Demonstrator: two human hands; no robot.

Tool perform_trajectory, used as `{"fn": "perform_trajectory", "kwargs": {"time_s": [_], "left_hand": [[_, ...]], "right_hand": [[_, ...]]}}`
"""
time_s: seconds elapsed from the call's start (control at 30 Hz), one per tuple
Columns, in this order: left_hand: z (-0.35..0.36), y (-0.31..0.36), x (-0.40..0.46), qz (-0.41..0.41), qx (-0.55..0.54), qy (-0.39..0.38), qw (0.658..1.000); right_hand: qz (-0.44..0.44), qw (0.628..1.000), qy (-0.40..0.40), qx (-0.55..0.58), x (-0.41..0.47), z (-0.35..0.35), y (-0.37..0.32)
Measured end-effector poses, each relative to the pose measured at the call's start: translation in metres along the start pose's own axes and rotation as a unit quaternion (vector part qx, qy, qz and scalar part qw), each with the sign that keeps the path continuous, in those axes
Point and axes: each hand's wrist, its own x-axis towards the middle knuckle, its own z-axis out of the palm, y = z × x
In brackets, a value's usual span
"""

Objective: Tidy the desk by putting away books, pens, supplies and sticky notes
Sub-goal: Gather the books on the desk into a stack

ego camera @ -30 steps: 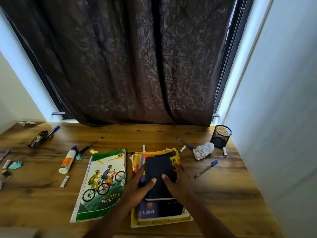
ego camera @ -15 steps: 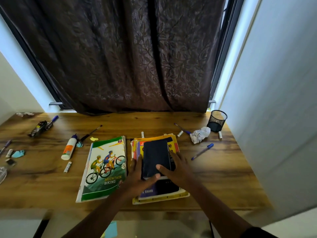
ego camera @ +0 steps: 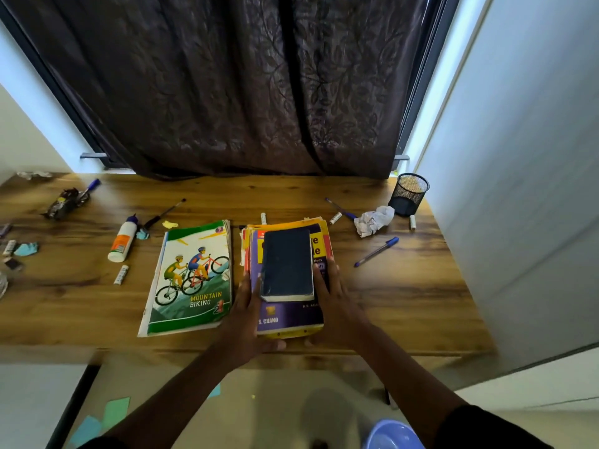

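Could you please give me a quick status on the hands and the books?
Left hand and right hand clasp the book stack by its sides. Dark book on top. Mountain Biking book close beside.

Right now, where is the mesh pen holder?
In the head view, the black mesh pen holder stands at the desk's far right corner by the wall, just behind the crumpled paper.
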Motion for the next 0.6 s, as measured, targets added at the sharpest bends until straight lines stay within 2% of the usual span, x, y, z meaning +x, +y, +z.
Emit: {"fn": "perform_trajectory", "kwargs": {"time_s": [0.4, 0.5, 0.6], "left_hand": [[0.006, 0.002, -0.004, -0.023, -0.011, 0.029, 0.999], [0.015, 0.014, -0.017, -0.056, 0.031, 0.033, 0.997], [0.027, 0.03, -0.049, -0.056, 0.014, 0.107, 0.993]], "right_hand": [[0.008, 1.0, 0.026, -0.013, -0.005, 0.008, 0.001], [0.026, 0.996, 0.087, -0.001, -0.028, 0.011, -0.011], [0.012, 0.969, 0.238, 0.062, -0.064, 0.031, -0.026]]}}
